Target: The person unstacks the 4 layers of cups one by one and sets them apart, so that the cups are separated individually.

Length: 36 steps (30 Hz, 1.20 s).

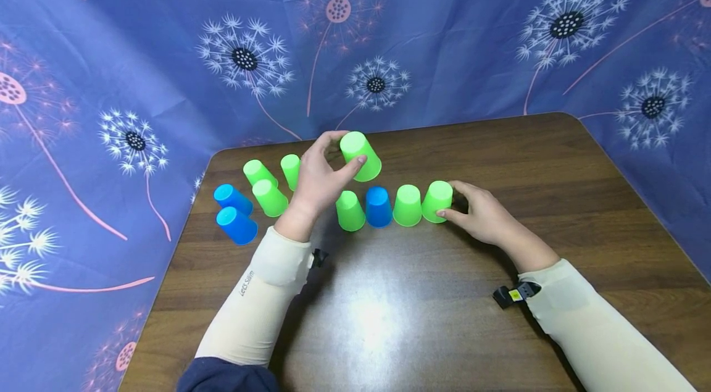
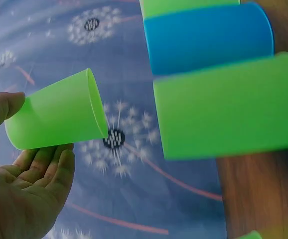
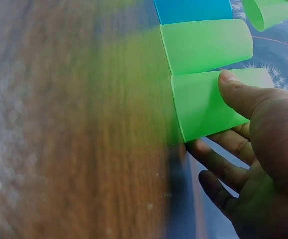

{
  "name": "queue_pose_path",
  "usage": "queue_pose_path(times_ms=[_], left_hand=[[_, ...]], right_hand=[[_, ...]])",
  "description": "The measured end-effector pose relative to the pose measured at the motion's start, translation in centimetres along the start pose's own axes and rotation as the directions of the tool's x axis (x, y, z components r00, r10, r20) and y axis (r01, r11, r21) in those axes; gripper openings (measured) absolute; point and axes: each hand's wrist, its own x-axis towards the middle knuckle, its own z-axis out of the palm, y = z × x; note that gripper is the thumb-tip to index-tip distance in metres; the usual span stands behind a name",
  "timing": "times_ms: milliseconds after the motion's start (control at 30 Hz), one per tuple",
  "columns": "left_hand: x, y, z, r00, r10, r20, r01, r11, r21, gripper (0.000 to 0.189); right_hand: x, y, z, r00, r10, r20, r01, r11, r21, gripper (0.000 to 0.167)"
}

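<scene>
My left hand (image 1: 321,179) holds a green cup (image 1: 361,156) upside down between thumb and fingers, raised off the table; the left wrist view shows the same cup (image 2: 59,112) in its grip. A row of upside-down cups stands below it: a green cup (image 1: 350,212), a blue cup (image 1: 379,207), another green cup (image 1: 408,205) and a green cup at the right end (image 1: 437,201). Around that end cup my right hand (image 1: 482,214) has its thumb on the near side and its fingers behind. In the right wrist view the thumb lies on this cup (image 3: 209,102).
At the left of the wooden table (image 1: 422,299), two blue cups (image 1: 237,225) and several green cups (image 1: 270,197) stand upside down. One green cup (image 1: 291,170) is partly behind the left hand. A blue dandelion-print cloth (image 1: 444,40) hangs behind the table.
</scene>
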Motion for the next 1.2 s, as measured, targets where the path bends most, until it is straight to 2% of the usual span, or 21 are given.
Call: queue_pose_path(times_ms=[100, 300, 500, 633, 900, 1200], left_hand=[[-0.1, -0.5, -1.2, 0.999, -0.019, -0.028, 0.019, 1.0, -0.012, 0.049], [-0.6, -1.9, -3.6, 0.994, -0.088, -0.065, 0.091, 0.995, 0.045, 0.053], [-1.2, -3.8, -5.0, 0.984, -0.154, -0.094, 0.16, 0.986, 0.056, 0.051], [-1.7, -5.1, -5.3, 0.976, -0.199, -0.091, 0.205, 0.977, 0.064, 0.05], [-2.9, -7.7, -5.3, 0.958, -0.276, -0.072, 0.284, 0.947, 0.147, 0.056], [-3.8, -9.2, -4.9, 0.939, -0.341, -0.048, 0.342, 0.908, 0.243, 0.058]], right_hand=[[0.0, 0.0, 0.0, 1.0, 0.0, 0.002, 0.0, 1.0, 0.001, 0.06], [0.0, -0.1, 0.0, 1.0, 0.006, 0.008, -0.006, 1.0, 0.005, 0.062], [0.0, -0.2, 0.0, 1.0, 0.019, 0.004, -0.019, 1.0, -0.001, 0.062], [0.0, -0.2, 0.0, 1.0, 0.02, 0.006, -0.02, 1.0, -0.002, 0.063], [-0.1, -0.2, 0.0, 1.0, 0.02, 0.012, -0.02, 1.0, 0.007, 0.061], [-0.1, -0.4, -0.1, 1.0, 0.028, 0.013, -0.028, 1.0, -0.003, 0.064]])
